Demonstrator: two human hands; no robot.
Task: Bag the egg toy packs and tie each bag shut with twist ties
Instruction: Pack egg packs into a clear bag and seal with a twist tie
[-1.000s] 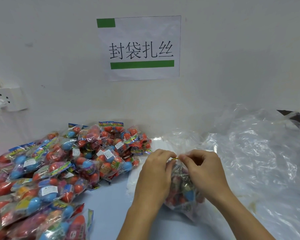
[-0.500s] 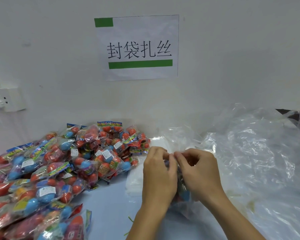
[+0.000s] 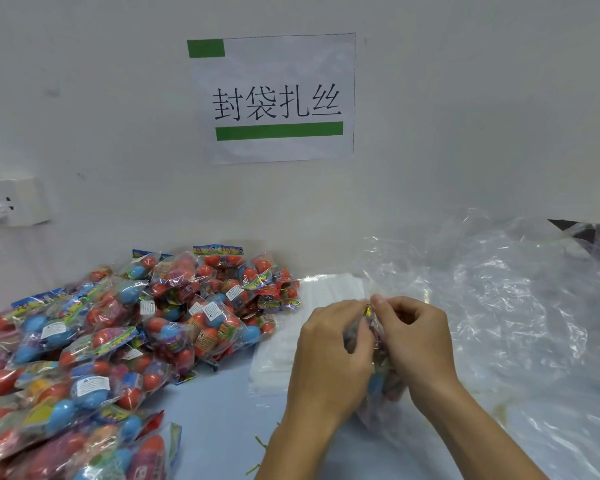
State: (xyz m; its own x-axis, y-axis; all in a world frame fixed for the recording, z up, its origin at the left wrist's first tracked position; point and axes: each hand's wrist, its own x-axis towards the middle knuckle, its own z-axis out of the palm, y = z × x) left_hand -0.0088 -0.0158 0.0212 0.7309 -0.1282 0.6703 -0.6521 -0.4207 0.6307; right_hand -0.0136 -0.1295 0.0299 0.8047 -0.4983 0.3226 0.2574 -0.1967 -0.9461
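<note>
From my remote seat, left to right: untied egg packs heaped on the bench below a wall socket; a flat stack of empty bags beside them. At center, my left hand curls round the neck of a filled bag, while my right hand pinches a gold tie at the gathered top. Loose plastic sheeting fills the right. The risk I see: the slick film could slip from the fingers and the neck spring open, or the thin tie could drop if twisted unevenly.
</note>
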